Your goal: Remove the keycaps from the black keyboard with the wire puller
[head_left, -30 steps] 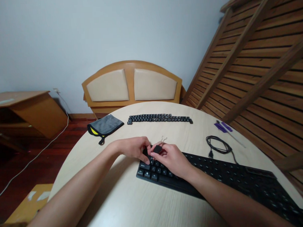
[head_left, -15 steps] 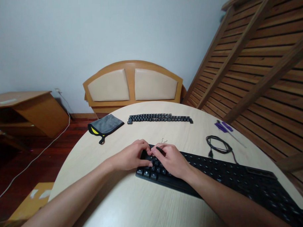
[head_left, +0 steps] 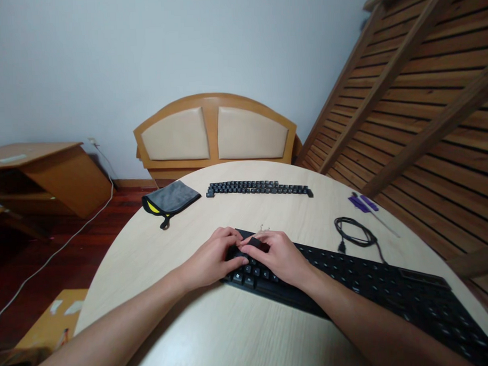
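A long black computer keyboard [head_left: 392, 295] lies slanted across the front right of the table. My left hand [head_left: 216, 256] is over its left end, fingers curled in near the far corner and thumb resting on the keys. Beside it, my right hand [head_left: 278, 256] bends over the same end. Its thumb and index finger come together close to my left fingertips, and whatever they pinch is too hidden to make out. Small bent metal wires [head_left: 263, 228] lie just past the right hand. Loose black keycaps [head_left: 260, 187] are lined up in rows farther back.
The round pale table [head_left: 185, 324] carries a folded grey cloth [head_left: 170, 199] at left. A coiled black cable [head_left: 355, 232] runs to the keyboard's far edge. Behind it are purple pieces [head_left: 362, 203] and a thin stick [head_left: 383, 225]. A slatted wooden panel [head_left: 417, 107] leans at right.
My hands have shifted slightly but stay together over the keyboard's left end. The left thumb has moved a little right across the keys. The view has tilted slightly.
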`<action>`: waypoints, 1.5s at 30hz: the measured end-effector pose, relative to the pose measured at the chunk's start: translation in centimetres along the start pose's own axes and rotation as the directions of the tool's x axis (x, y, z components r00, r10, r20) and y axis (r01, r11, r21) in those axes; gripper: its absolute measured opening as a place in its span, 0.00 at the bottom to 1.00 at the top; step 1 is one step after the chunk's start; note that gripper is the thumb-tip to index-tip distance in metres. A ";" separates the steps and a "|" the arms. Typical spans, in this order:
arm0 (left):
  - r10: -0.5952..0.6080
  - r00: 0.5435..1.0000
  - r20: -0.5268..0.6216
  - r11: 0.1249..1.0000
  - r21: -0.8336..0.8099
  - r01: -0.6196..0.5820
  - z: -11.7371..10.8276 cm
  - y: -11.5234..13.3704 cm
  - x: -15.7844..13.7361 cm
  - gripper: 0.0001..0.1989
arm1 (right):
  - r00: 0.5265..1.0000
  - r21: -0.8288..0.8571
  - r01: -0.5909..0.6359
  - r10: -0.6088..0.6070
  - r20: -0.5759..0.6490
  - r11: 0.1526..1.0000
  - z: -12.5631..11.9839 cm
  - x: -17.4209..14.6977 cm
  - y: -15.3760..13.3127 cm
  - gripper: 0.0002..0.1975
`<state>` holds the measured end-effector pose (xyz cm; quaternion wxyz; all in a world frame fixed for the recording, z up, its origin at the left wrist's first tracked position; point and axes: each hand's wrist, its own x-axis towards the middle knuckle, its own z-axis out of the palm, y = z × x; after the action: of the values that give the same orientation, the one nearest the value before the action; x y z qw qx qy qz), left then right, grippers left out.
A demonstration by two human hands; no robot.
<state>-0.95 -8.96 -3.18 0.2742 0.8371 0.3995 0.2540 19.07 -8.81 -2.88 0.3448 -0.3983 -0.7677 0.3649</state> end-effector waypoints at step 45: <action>0.051 0.995 0.087 0.998 -0.034 -0.048 0.1 0.1 -0.3 0.04 | 0.999 0.206 -0.048 0.052 -0.013 0.977 0.5 0.1 1.2 0.13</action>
<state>-1.02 -9.32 -3.22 0.2984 0.8527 0.3619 0.2298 19.04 -8.40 -4.15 0.3818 -0.3831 -0.7124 0.4472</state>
